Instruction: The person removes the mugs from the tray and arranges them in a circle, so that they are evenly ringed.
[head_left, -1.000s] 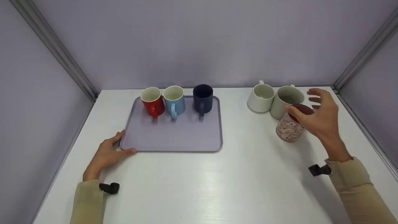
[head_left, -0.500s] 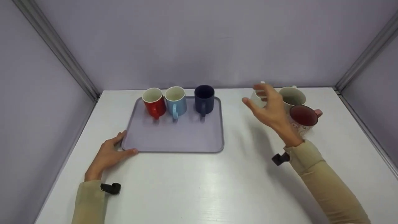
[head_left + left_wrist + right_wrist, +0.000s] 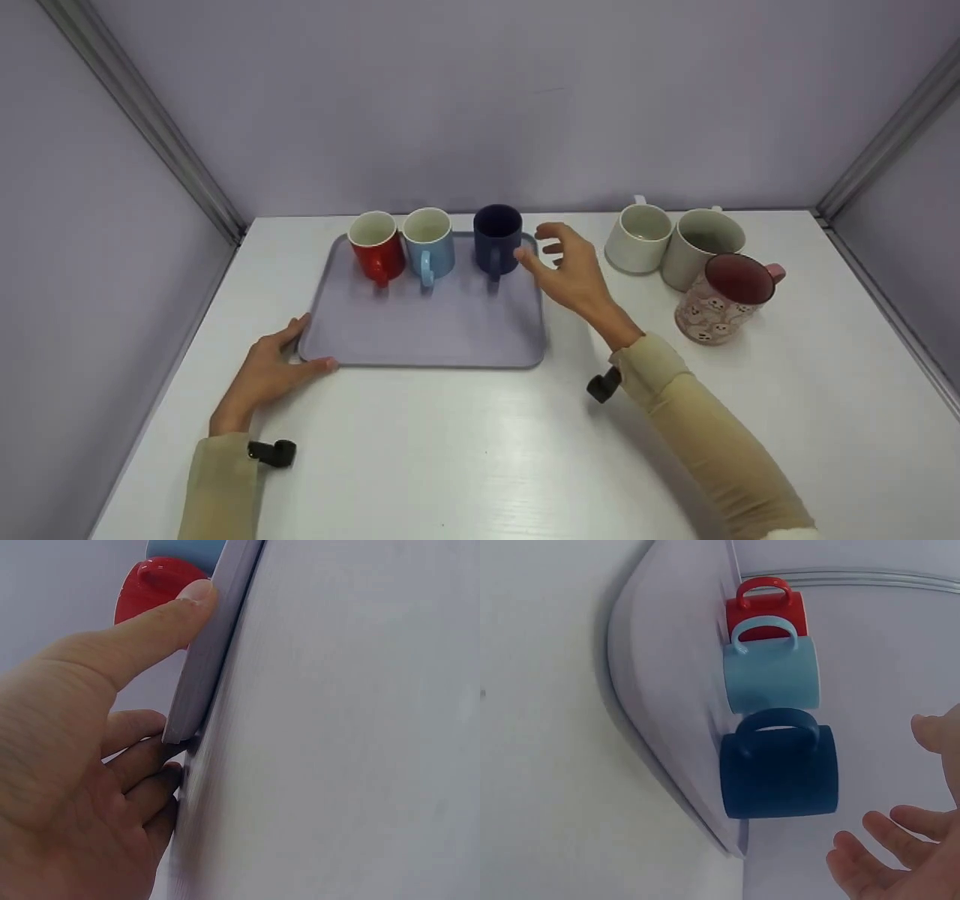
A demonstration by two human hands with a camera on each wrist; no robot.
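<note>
My left hand [image 3: 266, 367] grips the near left corner of a lilac tray [image 3: 427, 334]. In the left wrist view its thumb [image 3: 169, 622] lies along the tray's rim, with the other fingers at the corner. On the tray's far side stand a red mug [image 3: 379, 255], a light blue mug [image 3: 435, 251] and a navy mug [image 3: 487, 241], upright, handles towards me. Just right of the navy mug, my right hand [image 3: 574, 277] hovers with spread fingers and holds nothing. The right wrist view shows a gap between its fingers and the navy mug [image 3: 780, 776].
At the right of the white table [image 3: 480, 450] stand a white mug [image 3: 634, 247], a larger pale mug [image 3: 682, 259] and a pink patterned mug [image 3: 712, 311] with a dark red inside. Walls enclose the table at the back and sides.
My right hand has let go of the pink patterned mug at the right and swept left, past the white mug, to beside the navy mug. The left hand keeps its place at the tray.
</note>
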